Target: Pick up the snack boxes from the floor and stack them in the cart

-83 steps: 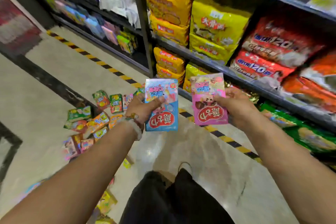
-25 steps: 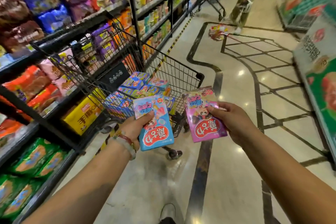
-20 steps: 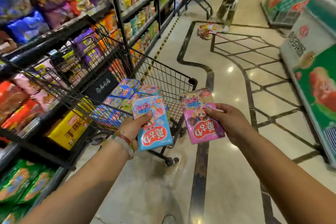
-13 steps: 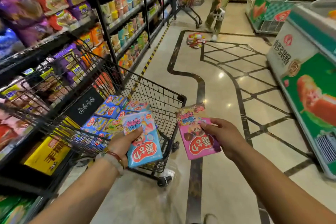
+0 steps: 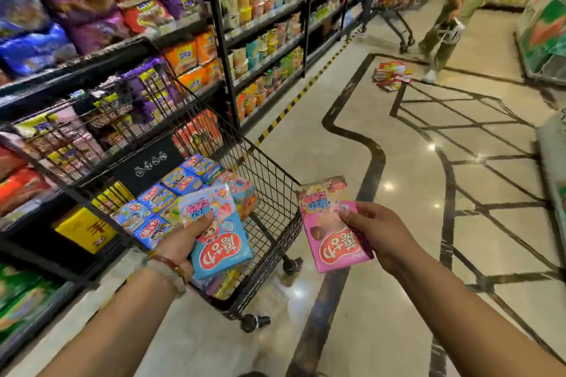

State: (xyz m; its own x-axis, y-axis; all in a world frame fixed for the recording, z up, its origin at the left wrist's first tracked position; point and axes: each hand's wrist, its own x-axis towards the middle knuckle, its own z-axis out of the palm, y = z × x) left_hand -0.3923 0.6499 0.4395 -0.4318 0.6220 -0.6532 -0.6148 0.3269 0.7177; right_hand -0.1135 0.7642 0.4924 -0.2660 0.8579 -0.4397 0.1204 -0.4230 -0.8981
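two boxes held: left hand grips blue snack box above cart; right hand pinches pink snack box beside cart.

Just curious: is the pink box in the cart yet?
Not yet. The right hand holds the pink box outside the cart, over the floor.

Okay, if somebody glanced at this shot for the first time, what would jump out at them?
Two bright snack boxes up front: a blue box gripped in the left hand over the cart, and a pink box held in the right hand just beside it. Behind them, more boxes lie stacked in the cart.
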